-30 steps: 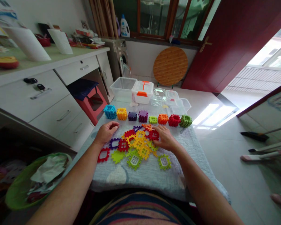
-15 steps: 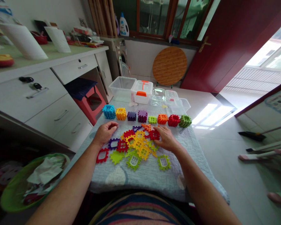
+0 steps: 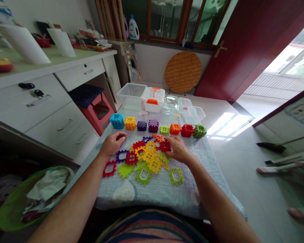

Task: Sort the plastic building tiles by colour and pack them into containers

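Observation:
My right hand (image 3: 178, 149) pinches a red notched building tile (image 3: 165, 146) at the right side of a loose pile. My left hand (image 3: 113, 143) rests on the cloth at the pile's left, its fingers curled and pressed together with nothing visible in them. Between the hands lie yellow window tiles (image 3: 149, 156), a red window tile (image 3: 131, 158), a purple frame tile (image 3: 122, 156) and green tiles (image 3: 144, 174). A red frame tile (image 3: 109, 168) and a solid lime tile (image 3: 126, 170) are nearer me. One green window tile (image 3: 176, 176) sits apart at the right.
Behind the pile runs a row of colour-sorted tile stacks, from blue (image 3: 117, 120) to dark green (image 3: 199, 131). Clear plastic boxes (image 3: 132, 96) and a lidded box with orange clips (image 3: 153, 99) stand at the far edge. Drawers (image 3: 63, 121) flank the left.
The red tile in my right hand has shifted slightly left and tilted. My left hand stays in place. The whole view has moved very slightly.

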`<action>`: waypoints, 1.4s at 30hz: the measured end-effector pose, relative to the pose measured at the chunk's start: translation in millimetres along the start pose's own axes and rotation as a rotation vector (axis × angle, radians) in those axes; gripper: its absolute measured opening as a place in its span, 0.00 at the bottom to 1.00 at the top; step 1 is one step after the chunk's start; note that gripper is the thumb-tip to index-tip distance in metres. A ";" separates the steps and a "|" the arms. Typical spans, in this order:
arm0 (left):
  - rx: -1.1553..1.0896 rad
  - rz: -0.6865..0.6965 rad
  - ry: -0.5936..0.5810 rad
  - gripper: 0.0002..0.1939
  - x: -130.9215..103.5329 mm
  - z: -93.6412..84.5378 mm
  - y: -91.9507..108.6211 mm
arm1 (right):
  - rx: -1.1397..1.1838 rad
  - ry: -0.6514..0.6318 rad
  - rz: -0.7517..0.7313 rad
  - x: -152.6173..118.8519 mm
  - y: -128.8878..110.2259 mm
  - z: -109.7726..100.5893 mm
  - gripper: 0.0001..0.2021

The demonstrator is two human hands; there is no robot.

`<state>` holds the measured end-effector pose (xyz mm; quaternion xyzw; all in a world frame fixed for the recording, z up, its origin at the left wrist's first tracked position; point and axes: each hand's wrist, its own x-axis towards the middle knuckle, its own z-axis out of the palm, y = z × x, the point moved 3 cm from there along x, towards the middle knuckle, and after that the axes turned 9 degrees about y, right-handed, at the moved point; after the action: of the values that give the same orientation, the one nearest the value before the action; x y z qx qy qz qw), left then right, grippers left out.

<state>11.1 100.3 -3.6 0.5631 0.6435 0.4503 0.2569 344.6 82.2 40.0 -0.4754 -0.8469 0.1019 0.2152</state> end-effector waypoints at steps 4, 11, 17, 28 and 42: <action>0.012 0.018 0.004 0.19 0.3 -0.2 0.8 | -0.004 -0.002 -0.008 -0.1 -2.1 1.7 0.33; -0.005 -0.020 -0.002 0.20 -0.1 -0.4 2.2 | -0.010 0.122 -0.039 3.7 8.3 -27.5 0.29; 0.052 0.000 -0.001 0.19 0.9 -1.2 -0.9 | -0.174 0.225 0.107 27.8 79.3 -91.9 0.30; 0.092 0.016 -0.005 0.20 2.0 -1.8 -5.4 | -0.268 -0.022 0.194 44.3 112.3 -96.6 0.32; 0.073 0.000 -0.003 0.21 1.2 -1.1 -4.7 | -0.358 -0.074 0.198 46.7 114.0 -80.2 0.38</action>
<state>7.6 101.2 -6.9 0.5729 0.6590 0.4257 0.2372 447.1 179.4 80.7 -0.5830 -0.8080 -0.0120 0.0848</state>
